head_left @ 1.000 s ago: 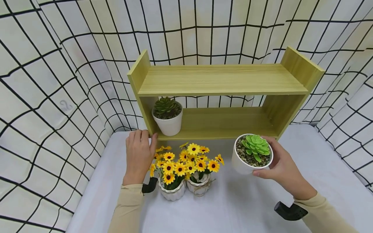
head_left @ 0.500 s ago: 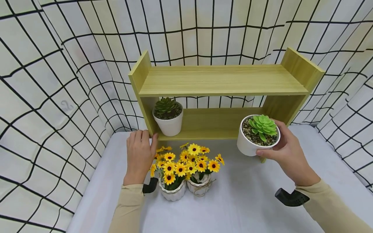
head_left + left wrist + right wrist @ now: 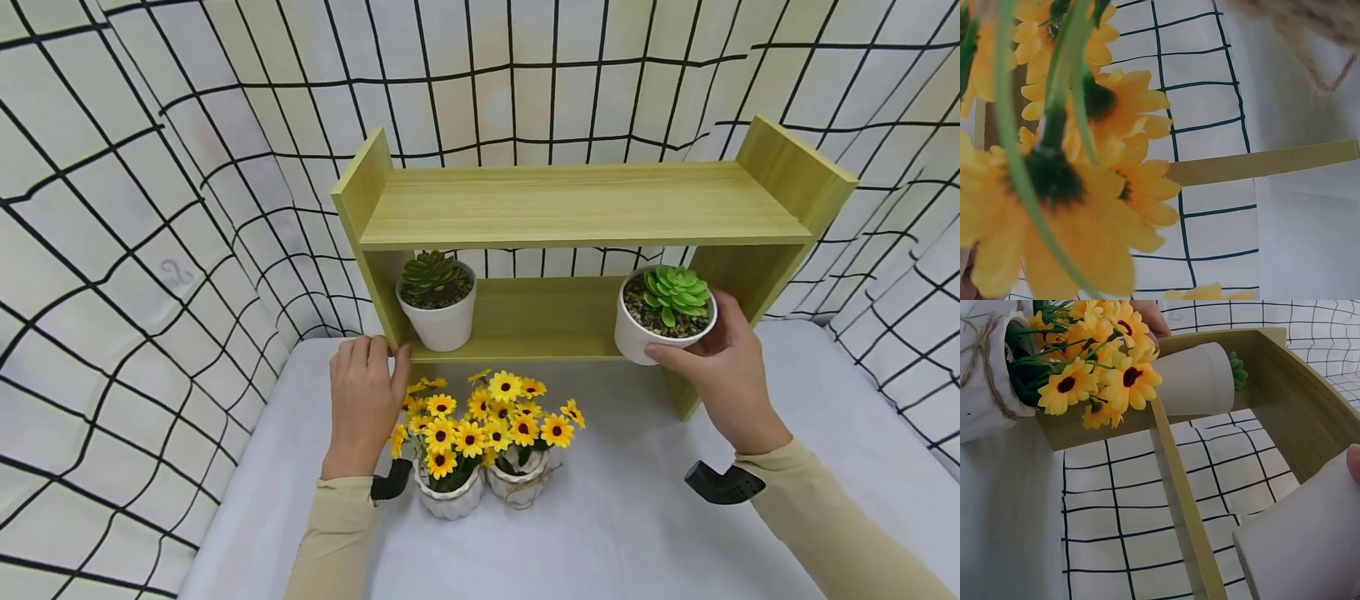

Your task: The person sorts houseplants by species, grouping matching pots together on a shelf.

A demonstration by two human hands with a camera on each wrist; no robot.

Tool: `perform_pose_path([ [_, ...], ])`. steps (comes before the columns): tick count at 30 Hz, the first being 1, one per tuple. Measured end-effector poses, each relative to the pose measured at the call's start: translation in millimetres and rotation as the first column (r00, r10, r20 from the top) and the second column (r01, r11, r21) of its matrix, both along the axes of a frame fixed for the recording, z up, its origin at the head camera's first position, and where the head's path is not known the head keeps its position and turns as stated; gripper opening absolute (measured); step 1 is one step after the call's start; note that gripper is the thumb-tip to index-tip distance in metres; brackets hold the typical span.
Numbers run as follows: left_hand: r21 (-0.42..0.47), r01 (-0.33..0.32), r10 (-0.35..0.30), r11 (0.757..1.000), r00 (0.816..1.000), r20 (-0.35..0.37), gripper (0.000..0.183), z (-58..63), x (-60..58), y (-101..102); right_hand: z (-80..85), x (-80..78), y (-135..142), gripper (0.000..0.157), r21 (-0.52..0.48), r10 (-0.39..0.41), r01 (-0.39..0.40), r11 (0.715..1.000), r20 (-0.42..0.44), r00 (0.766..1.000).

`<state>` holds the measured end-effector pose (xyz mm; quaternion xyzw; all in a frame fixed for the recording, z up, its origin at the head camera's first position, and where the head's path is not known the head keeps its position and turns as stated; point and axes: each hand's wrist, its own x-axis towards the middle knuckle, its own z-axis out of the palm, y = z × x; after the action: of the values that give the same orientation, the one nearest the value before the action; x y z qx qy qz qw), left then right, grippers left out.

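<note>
My right hand [image 3: 723, 375] grips a white pot [image 3: 633, 337] holding a bright green succulent [image 3: 675, 292] and gravel. The pot is tilted at the lower board's front right; in the right wrist view the white pot [image 3: 1310, 544] fills the lower right corner. My left hand [image 3: 363, 400] holds the left side panel of the wooden shelf [image 3: 585, 204], thumb at the front and fingers along the outside. A second white pot [image 3: 444, 327] with a darker green succulent [image 3: 429, 273] stands at the lower board's left end. Yellow flowers [image 3: 1054, 206] hide most of the left wrist view.
Two pots of yellow flowers stand in front of the shelf, a white flower pot [image 3: 452, 498] and a twine-tied pot [image 3: 521, 483]. White cloth [image 3: 600, 533] covers the table. Black-gridded white curtains [image 3: 570, 83] surround the back and sides.
My right hand has lifted the potted bright succulent from in front of the shelf, up and inward to the lower board's right part. The left hand has stayed at the side panel.
</note>
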<state>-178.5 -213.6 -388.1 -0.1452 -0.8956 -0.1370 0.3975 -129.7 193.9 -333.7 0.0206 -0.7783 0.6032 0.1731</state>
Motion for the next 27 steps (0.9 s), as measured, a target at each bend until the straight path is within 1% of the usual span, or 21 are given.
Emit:
perform_pose_path([
  [6,0.004,0.001,-0.001,1.000,1.000,-0.006,0.028,-0.5,-0.6,0.8,-1.3,-8.4,0.2,0.083,-0.073,0.011,-0.008,0.997,0.042,0.999],
  [12,0.004,-0.003,0.003,1.000,1.000,-0.005,0.028,0.0,0.0,0.7,0.7,-12.9,1.5,0.081,-0.014,0.001,0.001,1.000,0.121,0.993],
  [17,0.004,-0.008,0.008,1.000,1.000,0.008,0.029,0.4,0.6,0.3,4.9,-17.5,3.6,0.084,-0.001,0.011,-0.011,1.000,0.203,0.979],
  [20,0.004,-0.009,0.009,1.000,1.000,0.014,0.029,0.2,0.7,0.1,7.7,-19.8,4.0,0.087,0.026,-0.003,-0.003,1.000,0.247,0.969],
  [24,0.008,-0.006,0.006,1.000,1.000,0.011,0.029,-0.8,0.3,0.1,10.3,-22.4,4.0,0.088,0.037,-0.018,0.008,0.999,0.270,0.963],
  [27,0.010,-0.003,0.003,1.000,1.000,0.000,0.028,-1.3,-0.9,0.5,11.2,-25.0,5.2,0.088,0.034,-0.022,0.013,0.999,0.270,0.963],
])
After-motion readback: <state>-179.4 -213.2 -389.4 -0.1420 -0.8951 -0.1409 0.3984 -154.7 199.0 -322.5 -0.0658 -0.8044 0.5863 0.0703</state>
